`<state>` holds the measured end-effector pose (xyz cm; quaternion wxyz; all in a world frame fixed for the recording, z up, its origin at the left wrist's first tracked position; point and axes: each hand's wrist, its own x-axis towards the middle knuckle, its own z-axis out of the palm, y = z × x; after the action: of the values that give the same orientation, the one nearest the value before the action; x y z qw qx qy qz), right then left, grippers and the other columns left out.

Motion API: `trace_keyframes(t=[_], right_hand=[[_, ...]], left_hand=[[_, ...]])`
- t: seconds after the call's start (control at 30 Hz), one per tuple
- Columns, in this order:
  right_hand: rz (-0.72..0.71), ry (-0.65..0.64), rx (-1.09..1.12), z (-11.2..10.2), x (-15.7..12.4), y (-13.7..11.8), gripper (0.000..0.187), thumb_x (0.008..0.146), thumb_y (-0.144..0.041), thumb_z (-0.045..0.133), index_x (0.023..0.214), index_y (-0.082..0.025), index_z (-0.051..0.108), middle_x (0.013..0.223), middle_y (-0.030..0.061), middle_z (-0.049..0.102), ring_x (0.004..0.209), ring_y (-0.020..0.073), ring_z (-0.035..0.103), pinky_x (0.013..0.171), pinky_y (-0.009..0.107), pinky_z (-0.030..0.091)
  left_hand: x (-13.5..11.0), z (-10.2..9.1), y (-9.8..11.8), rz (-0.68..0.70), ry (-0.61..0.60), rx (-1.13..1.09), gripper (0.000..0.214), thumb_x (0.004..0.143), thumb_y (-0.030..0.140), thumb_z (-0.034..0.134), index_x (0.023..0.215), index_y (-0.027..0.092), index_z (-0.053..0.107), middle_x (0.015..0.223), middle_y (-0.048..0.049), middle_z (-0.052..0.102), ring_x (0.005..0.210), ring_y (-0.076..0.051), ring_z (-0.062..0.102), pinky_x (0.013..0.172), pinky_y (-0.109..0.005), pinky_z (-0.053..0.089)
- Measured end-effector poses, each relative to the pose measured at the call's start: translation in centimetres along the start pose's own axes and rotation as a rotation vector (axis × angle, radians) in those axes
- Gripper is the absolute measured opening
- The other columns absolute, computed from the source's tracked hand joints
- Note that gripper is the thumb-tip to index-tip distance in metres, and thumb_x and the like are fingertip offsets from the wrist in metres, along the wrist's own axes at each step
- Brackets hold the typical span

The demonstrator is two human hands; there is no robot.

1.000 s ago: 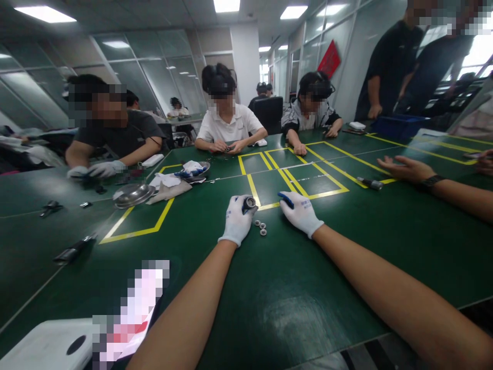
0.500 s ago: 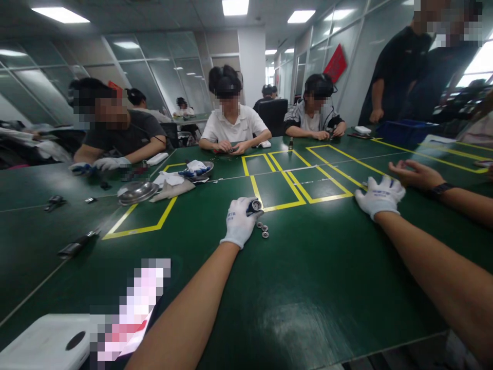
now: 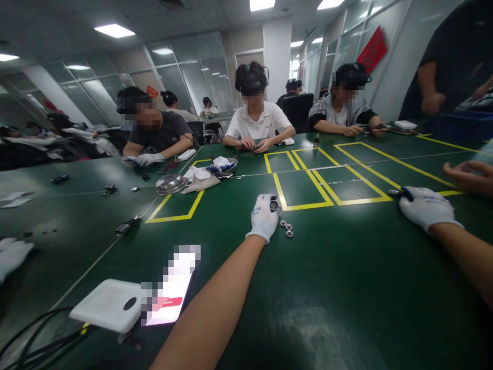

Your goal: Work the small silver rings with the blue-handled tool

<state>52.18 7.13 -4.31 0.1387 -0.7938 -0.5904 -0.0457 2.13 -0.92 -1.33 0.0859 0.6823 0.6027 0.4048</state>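
My left hand [image 3: 263, 220], in a white glove with blue palm, is closed around a dark cylindrical part [image 3: 274, 205] whose round metal end faces up. Just to the right of that hand, three small metal discs [image 3: 289, 227] lie on the green table. My right hand [image 3: 427, 209], gloved alike, rests farther off on the right. Its fingers are drawn together at a small metal piece [image 3: 393, 192], which shows at the fingertips; its exact kind is too small to make out.
Yellow tape frames [image 3: 308, 208] mark the table. Left stand a metal bowl [image 3: 171, 185] with cloths, a black tool [image 3: 128, 226], a white box [image 3: 110, 304] with cables, and a lit phone [image 3: 173, 288]. A small bottle [image 3: 316, 141] stands farther back. Another person's hand [image 3: 472, 174] is at right.
The view has swung left. My right hand's spread fingers have come together at the small metal piece. My left hand keeps the cylindrical part, its end turned slightly.
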Motion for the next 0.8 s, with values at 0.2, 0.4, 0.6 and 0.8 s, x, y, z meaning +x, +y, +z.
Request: trace_keyframes(t=[0.2,0.4,0.6,0.8], right_hand=[[-0.074,0.045,0.069,0.2,-3.0,-3.9,0.052,0.088,-0.041,0.069,0.133,-0.014,0.068,0.125,0.0284,0.064,0.1,0.0338,0.06,0.076,0.045,0.038],[-0.35,0.107,0.199,-1.0,-9.1,-13.6,0.042,0.092,-0.041,0.062,0.127,-0.019,0.07,0.123,0.0153,0.068,0.102,0.0305,0.064,0.087,0.04,0.048],[-0.55,0.122,0.343,-0.4,-12.7,-22.7,0.037,0.093,-0.036,0.059,0.123,-0.017,0.07,0.116,0.0132,0.069,0.105,0.0291,0.064,0.094,0.04,0.051],[-0.525,0.132,0.315,0.3,-14.0,-27.2,0.032,0.093,-0.034,0.059,0.119,-0.02,0.071,0.115,0.0139,0.069,0.107,0.0299,0.063,0.094,0.041,0.05]], left_hand=[[-0.1,0.0,0.4,-0.118,0.01,0.088,0.033,0.083,0.015,0.068,0.115,0.022,0.064,0.122,-0.0101,0.061,0.105,-0.024,0.066,0.095,-0.035,0.054],[0.0,-0.1,0.4,-0.11,-0.001,0.106,0.029,0.085,0.017,0.068,0.113,0.021,0.063,0.12,-0.0109,0.061,0.105,-0.025,0.065,0.093,-0.036,0.053],[0.0,-0.4,0.1,-0.079,-0.027,0.192,0.027,0.086,0.022,0.069,0.112,0.022,0.062,0.118,-0.0109,0.062,0.103,-0.025,0.065,0.088,-0.035,0.052],[0.0,-0.7,0.0,-0.074,-0.079,0.357,0.021,0.088,0.028,0.068,0.108,0.023,0.062,0.114,-0.0122,0.063,0.106,-0.028,0.063,0.088,-0.038,0.051]])
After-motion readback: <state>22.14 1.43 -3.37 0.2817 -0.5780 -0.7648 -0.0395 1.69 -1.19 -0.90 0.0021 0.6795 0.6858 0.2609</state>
